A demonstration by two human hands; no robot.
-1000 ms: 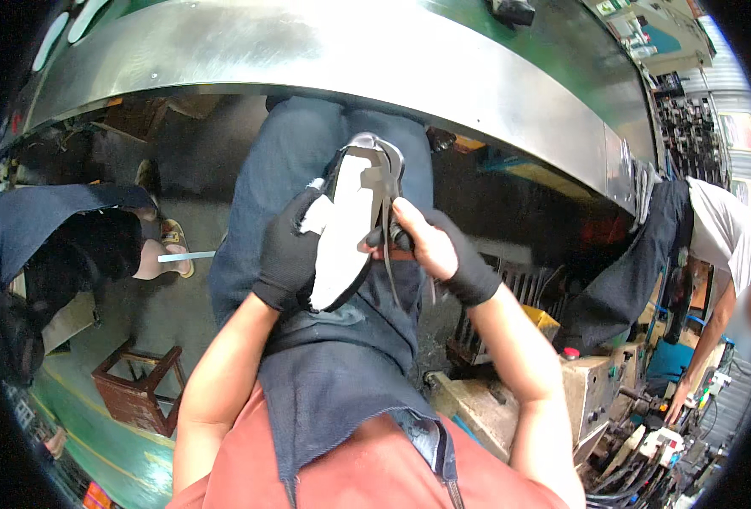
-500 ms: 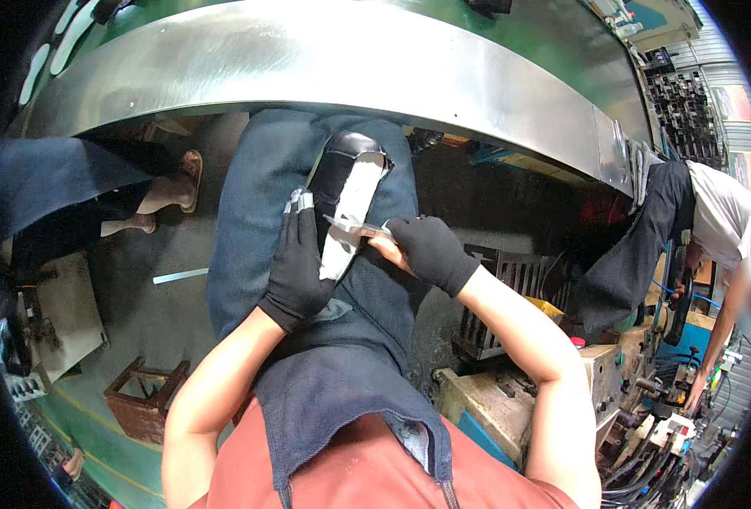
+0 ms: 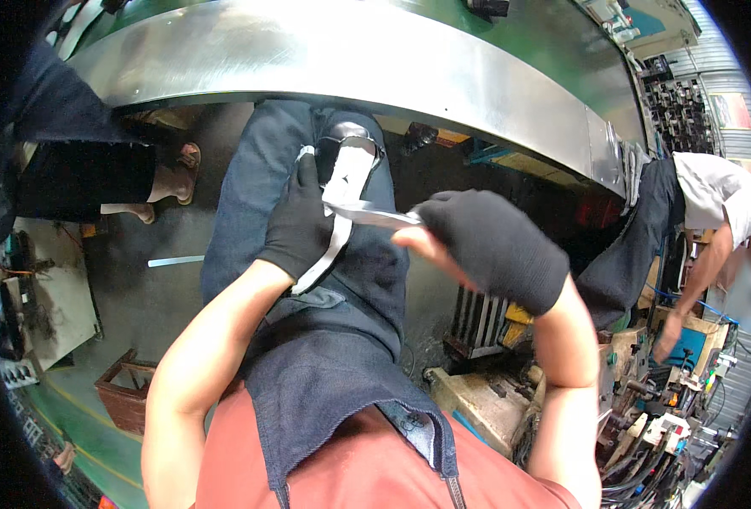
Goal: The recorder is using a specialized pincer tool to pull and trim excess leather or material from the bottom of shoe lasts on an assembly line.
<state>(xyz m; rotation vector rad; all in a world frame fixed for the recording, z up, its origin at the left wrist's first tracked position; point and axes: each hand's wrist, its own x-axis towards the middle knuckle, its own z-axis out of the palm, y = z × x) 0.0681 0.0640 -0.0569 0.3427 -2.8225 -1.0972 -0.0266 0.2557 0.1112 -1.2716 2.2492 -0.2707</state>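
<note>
A black shoe upper (image 3: 328, 154) with a white underside (image 3: 350, 175) facing up lies across my lap, its rounded end away from me. My left hand (image 3: 301, 214), in a black glove with pale wraps on the fingertips, grips it along its left side. A white strip (image 3: 331, 253) runs from it toward me, past the left hand. My right hand (image 3: 490, 242), also in a black glove with a bare thumb, is closed on a flat silver metal tool (image 3: 374, 214). The tool's tip touches the white material beside the left hand. Its handle is hidden in the right hand.
A long metal bench edge (image 3: 307, 55) spans the area beyond my knees. A person (image 3: 719, 191) bends over machinery (image 3: 664, 407) at right; another person's leg (image 3: 165, 180) is at left. A brown stool (image 3: 125, 394) stands lower left, and a white strip (image 3: 176, 261) lies on the floor.
My right hand has pulled back to the right and turned, still holding the metal tool. My left hand has shifted slightly along the shoe upper. The person at right has lowered an arm.
</note>
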